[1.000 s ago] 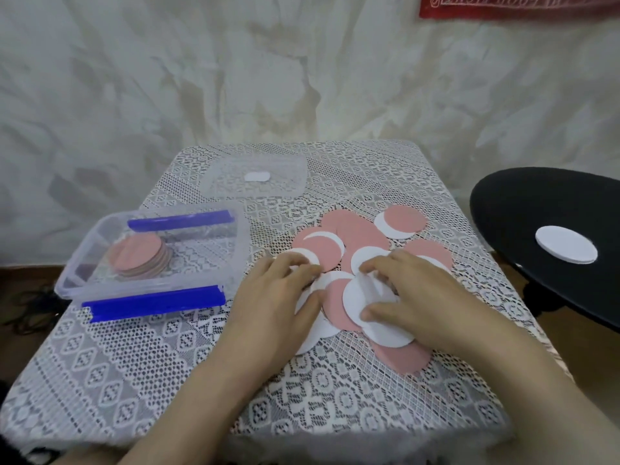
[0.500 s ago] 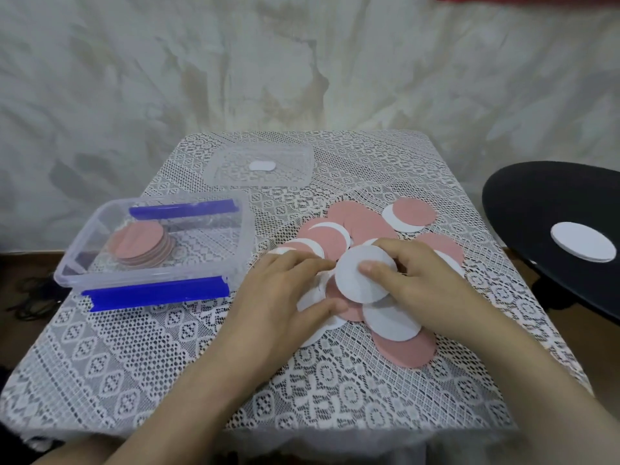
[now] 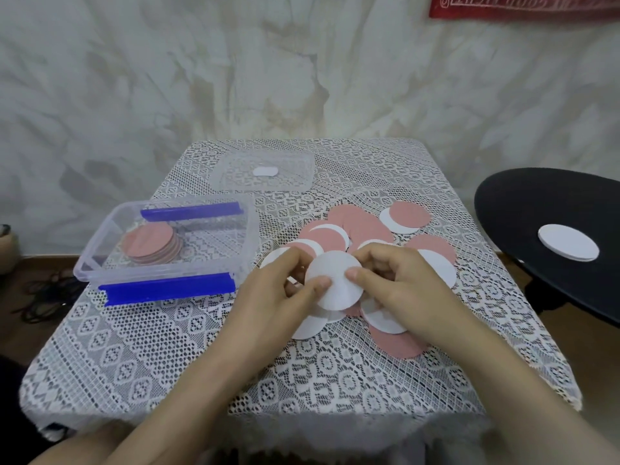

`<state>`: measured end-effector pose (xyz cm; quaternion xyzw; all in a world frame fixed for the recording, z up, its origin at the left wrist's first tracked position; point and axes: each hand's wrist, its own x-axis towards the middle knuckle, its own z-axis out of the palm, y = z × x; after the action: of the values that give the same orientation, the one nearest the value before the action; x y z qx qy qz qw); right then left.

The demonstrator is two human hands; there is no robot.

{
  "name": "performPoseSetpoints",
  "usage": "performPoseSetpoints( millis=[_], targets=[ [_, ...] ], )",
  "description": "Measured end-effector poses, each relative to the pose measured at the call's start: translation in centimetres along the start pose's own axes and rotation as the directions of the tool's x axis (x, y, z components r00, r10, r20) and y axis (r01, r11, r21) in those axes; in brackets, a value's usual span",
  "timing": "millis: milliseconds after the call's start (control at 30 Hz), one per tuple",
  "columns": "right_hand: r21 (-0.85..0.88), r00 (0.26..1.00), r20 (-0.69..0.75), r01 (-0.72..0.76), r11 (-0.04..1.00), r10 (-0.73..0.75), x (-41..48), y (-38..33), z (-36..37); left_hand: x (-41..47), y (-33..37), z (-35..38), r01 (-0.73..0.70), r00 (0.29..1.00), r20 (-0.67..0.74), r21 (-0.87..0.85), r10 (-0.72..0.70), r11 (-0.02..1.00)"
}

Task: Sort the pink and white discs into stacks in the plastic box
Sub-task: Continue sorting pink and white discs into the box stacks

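A white disc (image 3: 335, 280) is lifted just above the loose pile of pink and white discs (image 3: 362, 229) on the lace cloth. My left hand (image 3: 281, 297) pinches its left edge with thumb and fingers. My right hand (image 3: 399, 290) pinches its right edge. To the left stands the clear plastic box (image 3: 100, 260) with blue clips, holding a stack of pink discs (image 3: 152, 243).
The box's clear lid (image 3: 298, 182) lies at the back of the table with a small white piece on it. A black round stool (image 3: 523, 209) at the right carries a stack of white discs (image 3: 568, 242). The table's edge (image 3: 302, 414) runs close in front.
My right hand has raised the white disc off the pile and brought it leftward. My left hand has left the pile and taken hold of the disc's other edge.
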<state>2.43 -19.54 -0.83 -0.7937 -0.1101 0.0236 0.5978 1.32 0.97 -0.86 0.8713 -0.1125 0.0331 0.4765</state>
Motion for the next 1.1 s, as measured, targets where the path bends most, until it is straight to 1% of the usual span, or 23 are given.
performPoseSetpoints(
  millis=[33,67,100,133,200,267,333,367,400,600,833,900,1033,1100],
  targets=[
    [0.058,0.999,0.024,-0.031,0.998,0.029,-0.1,-0.2,0.2,-0.1,0.1,0.0,0.003,1.0,0.012,-0.009,-0.003,1.0],
    [0.08,0.998,0.04,-0.042,0.996,0.039,-0.2,-0.2,0.4,-0.1,0.1,0.1,0.006,1.0,0.018,-0.021,-0.006,1.0],
    [0.055,0.999,0.042,-0.035,0.998,0.033,-0.1,-0.1,0.4,-0.1,0.2,0.2,0.01,1.0,0.02,-0.039,-0.009,0.999],
    [-0.018,0.999,0.031,-0.012,1.0,0.012,0.0,0.1,0.3,0.0,0.2,0.1,0.016,1.0,0.017,-0.056,-0.015,0.998],
    [-0.25,0.999,-0.01,0.029,0.968,-0.033,0.2,0.5,-0.2,0.0,0.3,0.1,0.034,0.999,0.003,-0.068,-0.034,0.997],
    [-0.465,0.999,-0.032,0.001,0.885,-0.017,0.5,0.6,-0.6,0.0,0.2,0.0,0.047,0.998,-0.032,-0.03,-0.048,0.998],
    [-0.654,0.999,0.011,-0.023,0.756,0.04,0.7,0.2,-0.7,-0.1,0.1,-0.2,0.068,0.996,-0.061,0.009,-0.067,0.998],
    [-0.701,0.997,0.038,-0.025,0.712,0.072,0.8,0.1,-0.6,-0.1,0.1,-0.3,0.079,0.995,-0.065,0.007,-0.079,0.997],
    [-0.721,0.994,0.053,-0.028,0.692,0.095,0.9,0.0,-0.5,-0.1,0.0,-0.3,0.09,0.994,-0.063,-0.001,-0.089,0.996],
    [-0.728,0.99,0.046,-0.06,0.683,0.136,1.4,-0.3,-0.4,-0.5,-0.2,-0.8,0.11,0.993,-0.044,-0.048,-0.112,0.993],
    [-0.618,0.997,-0.008,-0.067,0.783,0.078,1.8,-0.5,-0.8,-0.6,-0.2,-1.1,0.123,0.992,-0.02,-0.107,-0.126,0.987],
    [-0.554,0.998,-0.034,-0.064,0.83,0.055,2.0,-0.4,-0.7,-0.7,-0.2,-1.3,0.132,0.991,-0.017,-0.117,-0.135,0.984],
    [-0.374,0.992,-0.129,-0.043,0.926,-0.006,2.6,0.5,-0.4,-0.9,-0.2,-1.5,0.14,0.99,-0.015,-0.112,-0.143,0.984],
    [-0.25,0.989,-0.149,-0.024,0.968,-0.014,2.8,0.7,-0.4,-0.9,-0.3,-1.4,0.146,0.989,-0.007,-0.104,-0.147,0.984]
  ],
)
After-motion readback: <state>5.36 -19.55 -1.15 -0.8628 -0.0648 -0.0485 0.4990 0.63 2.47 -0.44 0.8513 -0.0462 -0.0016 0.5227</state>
